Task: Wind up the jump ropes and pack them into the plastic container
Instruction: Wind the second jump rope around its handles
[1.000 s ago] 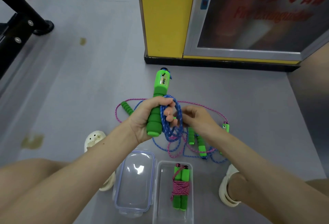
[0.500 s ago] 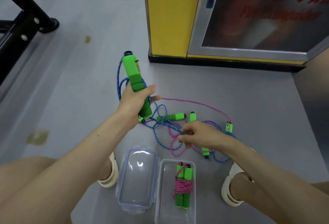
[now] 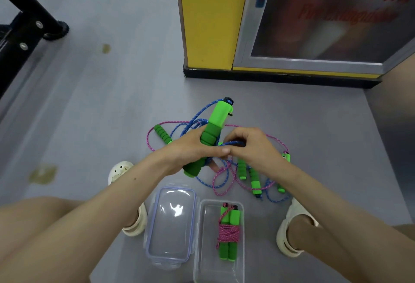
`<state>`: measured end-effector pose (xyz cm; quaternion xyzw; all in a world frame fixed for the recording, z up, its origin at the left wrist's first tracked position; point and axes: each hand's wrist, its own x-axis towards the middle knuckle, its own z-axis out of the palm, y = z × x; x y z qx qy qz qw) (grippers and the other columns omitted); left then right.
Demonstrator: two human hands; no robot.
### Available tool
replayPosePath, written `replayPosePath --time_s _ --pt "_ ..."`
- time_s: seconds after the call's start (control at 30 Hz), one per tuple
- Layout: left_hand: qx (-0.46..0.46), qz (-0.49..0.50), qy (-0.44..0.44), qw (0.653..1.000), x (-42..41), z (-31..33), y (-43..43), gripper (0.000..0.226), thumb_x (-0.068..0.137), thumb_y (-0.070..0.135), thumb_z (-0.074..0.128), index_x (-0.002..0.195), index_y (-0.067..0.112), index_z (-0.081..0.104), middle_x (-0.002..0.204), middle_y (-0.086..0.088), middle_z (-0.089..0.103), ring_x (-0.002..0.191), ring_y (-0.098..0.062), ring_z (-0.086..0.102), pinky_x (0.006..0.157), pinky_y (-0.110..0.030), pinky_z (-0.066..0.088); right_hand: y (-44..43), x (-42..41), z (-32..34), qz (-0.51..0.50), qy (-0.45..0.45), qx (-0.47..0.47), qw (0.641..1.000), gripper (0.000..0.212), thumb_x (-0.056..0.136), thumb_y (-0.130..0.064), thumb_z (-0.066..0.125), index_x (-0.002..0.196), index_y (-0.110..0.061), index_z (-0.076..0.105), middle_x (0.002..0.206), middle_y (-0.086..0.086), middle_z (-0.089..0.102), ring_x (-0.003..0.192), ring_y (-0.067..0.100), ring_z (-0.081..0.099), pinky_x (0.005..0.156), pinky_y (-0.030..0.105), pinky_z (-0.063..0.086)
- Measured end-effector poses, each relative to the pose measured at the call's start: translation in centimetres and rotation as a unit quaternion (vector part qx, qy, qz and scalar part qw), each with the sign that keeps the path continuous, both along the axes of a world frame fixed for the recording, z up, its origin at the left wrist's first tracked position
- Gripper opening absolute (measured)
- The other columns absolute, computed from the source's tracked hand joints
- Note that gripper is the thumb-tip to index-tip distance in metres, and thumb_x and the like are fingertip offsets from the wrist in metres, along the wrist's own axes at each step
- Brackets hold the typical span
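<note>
Open grey floor (image 3: 112, 107) on the left; yellow pillar (image 3: 208, 17) and glazed cabinet (image 3: 325, 24) block the far edge. Left hand (image 3: 190, 150) fingers curled round green handle (image 3: 216, 123), which is tilted. Right hand (image 3: 252, 147) pinches blue rope (image 3: 234, 143) beside it. Container (image 3: 208, 267) between the feet holds one wound pink rope (image 3: 229, 232), lid (image 3: 170, 226) touching. Cabinet's red text is blurred, starts "Fire".
</note>
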<state>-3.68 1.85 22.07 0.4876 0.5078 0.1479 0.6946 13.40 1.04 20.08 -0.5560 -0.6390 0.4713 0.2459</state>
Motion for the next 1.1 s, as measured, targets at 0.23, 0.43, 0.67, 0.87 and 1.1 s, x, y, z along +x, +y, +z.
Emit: replayPosePath --time_s 0.23,0.43,0.67,0.87,1.1 --pt "-0.081 -0.004 0.000 0.997 0.3 0.2 -0.3 0.011 0.087 0.002 0.065 0.080 0.008 0.059 0.059 -0.011 0.060 0.040 -0.015 0.049 0.043 -0.022 0.042 -0.2 -0.1 -0.1 -0.024 0.050 0.009 0.998 0.008 0.079 -0.004 0.072 0.083 -0.009 0.066 0.077 -0.003 0.065 0.071 -0.001 0.060 0.069 0.013 0.048" --pt "-0.191 0.033 -0.124 0.973 0.3 0.6 -0.3 0.010 0.083 0.003 0.055 0.090 -0.003 0.059 0.053 -0.009 0.059 0.034 -0.011 0.044 0.043 -0.021 0.043 0.8 0.7 -0.8 -0.123 0.074 -0.031 0.989 0.011 0.080 -0.009 0.073 0.081 -0.015 0.063 0.076 0.001 0.064 0.063 0.001 0.057 0.062 0.013 0.046" --pt "-0.194 0.157 -0.293 0.923 0.6 0.6 -0.2 0.012 0.079 0.005 0.057 0.087 -0.001 0.063 0.057 -0.005 0.058 0.035 -0.005 0.042 0.045 -0.021 0.046 -0.2 -0.2 -1.6 -0.104 0.146 -0.114 0.977 0.021 0.094 -0.004 0.054 0.088 -0.018 0.069 0.073 -0.007 0.071 0.068 0.003 0.065 0.064 0.018 0.053" --pt "-0.136 0.370 -0.332 0.857 0.6 0.5 1.2 0.024 0.091 0.004 0.050 0.081 0.006 0.072 0.093 -0.011 0.065 0.049 -0.006 0.051 0.061 -0.018 0.050 -1.1 -0.6 -3.1 -0.039 0.030 -0.243 0.969 0.017 0.097 -0.009 0.050 0.095 -0.008 0.067 0.069 0.007 0.061 0.057 0.009 0.055 0.056 0.013 0.047" --pt "-0.020 0.422 -0.160 0.892 -1.6 -0.8 2.3 0.029 0.087 0.002 0.063 0.109 0.016 0.053 0.115 -0.005 0.066 0.055 -0.010 0.058 0.057 -0.023 0.049 -1.4 0.1 -2.5 0.043 -0.009 -0.240 0.970 0.013 0.092 -0.014 0.060 0.083 -0.011 0.069 0.071 0.001 0.066 0.059 0.005 0.059 0.061 0.016 0.046"
